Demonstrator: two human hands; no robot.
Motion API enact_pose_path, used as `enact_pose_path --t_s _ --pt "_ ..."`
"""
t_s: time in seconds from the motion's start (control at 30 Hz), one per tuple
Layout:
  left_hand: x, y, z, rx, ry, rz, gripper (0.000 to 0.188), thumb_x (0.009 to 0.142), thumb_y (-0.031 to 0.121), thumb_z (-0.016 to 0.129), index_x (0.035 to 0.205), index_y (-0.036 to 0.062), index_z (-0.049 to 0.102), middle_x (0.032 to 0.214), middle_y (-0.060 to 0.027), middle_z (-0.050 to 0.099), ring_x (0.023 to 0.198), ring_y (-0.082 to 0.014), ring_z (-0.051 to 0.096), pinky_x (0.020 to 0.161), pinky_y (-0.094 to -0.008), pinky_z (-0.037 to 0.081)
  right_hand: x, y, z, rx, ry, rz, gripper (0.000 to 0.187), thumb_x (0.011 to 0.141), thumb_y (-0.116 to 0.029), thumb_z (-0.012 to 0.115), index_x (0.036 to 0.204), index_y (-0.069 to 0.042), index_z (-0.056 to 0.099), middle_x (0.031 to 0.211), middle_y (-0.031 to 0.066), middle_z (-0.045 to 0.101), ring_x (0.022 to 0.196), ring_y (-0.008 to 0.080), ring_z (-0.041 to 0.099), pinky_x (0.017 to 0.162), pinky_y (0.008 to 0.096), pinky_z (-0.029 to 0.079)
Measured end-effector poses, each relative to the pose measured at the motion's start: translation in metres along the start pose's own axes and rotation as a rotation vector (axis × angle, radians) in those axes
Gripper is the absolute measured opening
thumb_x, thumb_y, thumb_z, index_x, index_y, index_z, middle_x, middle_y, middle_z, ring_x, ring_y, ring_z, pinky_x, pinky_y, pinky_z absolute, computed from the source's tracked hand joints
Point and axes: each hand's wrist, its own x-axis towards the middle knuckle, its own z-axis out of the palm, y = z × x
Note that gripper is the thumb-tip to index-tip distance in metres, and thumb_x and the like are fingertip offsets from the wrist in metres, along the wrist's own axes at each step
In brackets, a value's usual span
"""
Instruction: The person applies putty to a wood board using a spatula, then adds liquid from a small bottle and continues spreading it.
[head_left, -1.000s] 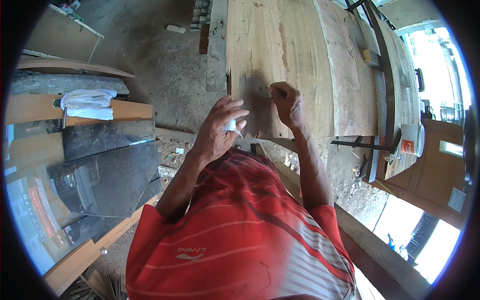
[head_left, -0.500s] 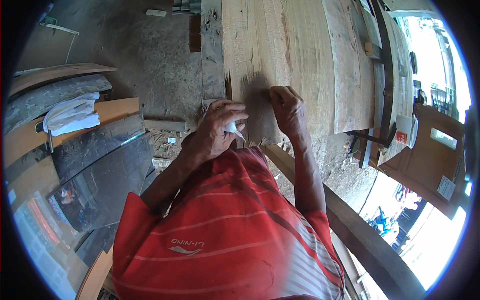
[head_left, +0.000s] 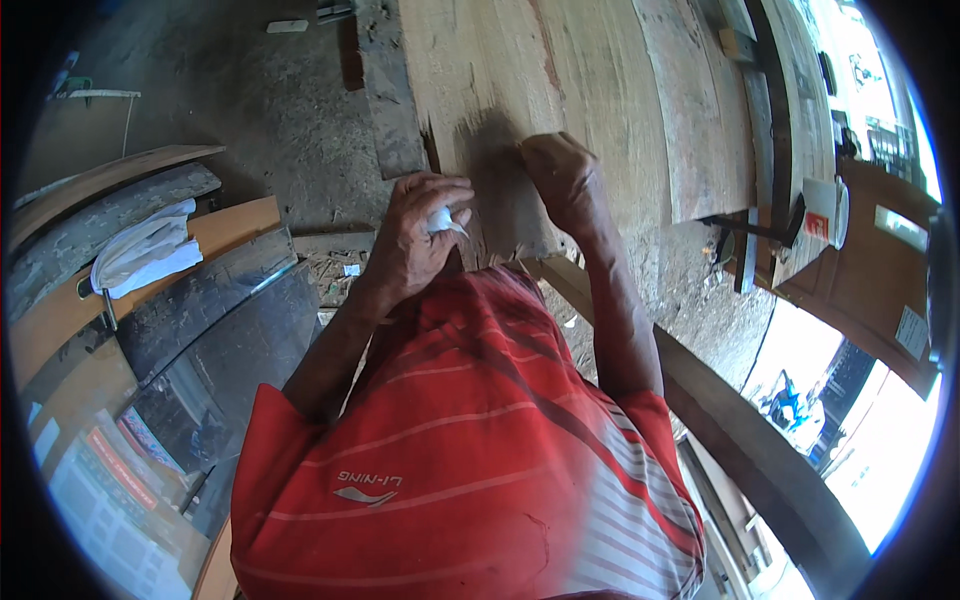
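Note:
Pale wooden planks (head_left: 600, 130) lie side by side in front of me, with a dark stained patch (head_left: 495, 165) near their closest edge. My left hand (head_left: 415, 230) is closed at the left of that patch, its fingers curled around a small white object (head_left: 440, 220) with a tapered tip. Most of this object is hidden by the palm and fingers. At the right side of the dark patch, my right hand (head_left: 566, 185) is closed with its fingertips down by the wood. Whatever it may pinch cannot be made out.
Dark panels (head_left: 200, 330) and boards lean at the left, with a white cloth (head_left: 145, 250) on them. A long wooden beam (head_left: 750, 430) runs along my right side. Beyond the planks stand a white container (head_left: 825, 210) and a brown panel (head_left: 885, 270). Wood scraps litter the floor (head_left: 300, 130).
The whole view has shifted, so the planks sit slightly higher and further left. My right hand has turned a little, its fingers more tucked under. The left hand keeps its hold on the white object.

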Motion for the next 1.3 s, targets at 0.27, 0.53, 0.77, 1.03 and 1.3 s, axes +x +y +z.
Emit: enact_pose_path --t_s 0.27,0.53,0.77,1.03,1.3 --pt "0.006 0.005 0.004 0.028 0.05 -0.032 0.021 0.094 0.01 0.072 0.115 0.007 0.069 0.116 -0.0084 0.071 0.111 -0.0279 0.061 0.099 -0.0392 0.047 -0.065 -0.002 -0.055 0.197 -0.099 0.362 0.016 0.093 -0.008 0.066 0.104 0.002 0.071 0.094 0.0156 0.072 0.081 0.0204 0.073 0.073 0.0339 0.057" --pt "0.008 0.024 0.024 -0.048 0.097 -0.047 0.02 0.097 0.017 0.07 0.114 0.0069 0.067 0.111 -0.0088 0.07 0.106 -0.028 0.062 0.094 -0.0404 0.048 -0.123 0.006 -0.055 0.132 -0.057 0.333 0.014 0.092 -0.008 0.067 0.103 -0.003 0.073 0.095 0.016 0.071 0.085 0.0291 0.072 0.074 0.0369 0.055" --pt "0.005 0.024 0.037 0.054 0.085 0.025 0.018 0.1 0.017 0.067 0.113 0.0044 0.069 0.114 -0.0108 0.07 0.109 -0.0273 0.064 0.096 -0.0378 0.05 -0.128 0.0 -0.049 -0.015 -0.047 0.19 0.013 0.093 -0.009 0.065 0.103 -0.005 0.072 0.093 0.0166 0.068 0.087 0.0367 0.07 0.075 0.0439 0.055" --pt "0.0 0.02 0.044 0.09 0.133 0.053 0.017 0.098 0.015 0.069 0.112 0.0058 0.069 0.115 -0.0092 0.07 0.11 -0.027 0.063 0.097 -0.038 0.05 -0.13 -0.006 -0.047 -0.104 -0.076 0.131 0.013 0.093 -0.01 0.065 0.104 -0.009 0.074 0.095 0.0151 0.068 0.089 0.037 0.069 0.077 0.0451 0.056" --pt "-0.004 0.014 0.046 -0.131 0.265 0.005 0.014 0.1 0.016 0.068 0.108 0.0041 0.068 0.102 -0.0065 0.07 0.094 -0.0184 0.065 0.084 -0.0324 0.052 -0.134 -0.001 -0.045 0.029 -0.044 0.217 0.013 0.093 -0.007 0.067 0.103 -0.007 0.075 0.098 0.0155 0.07 0.087 0.033 0.071 0.076 0.0405 0.057"
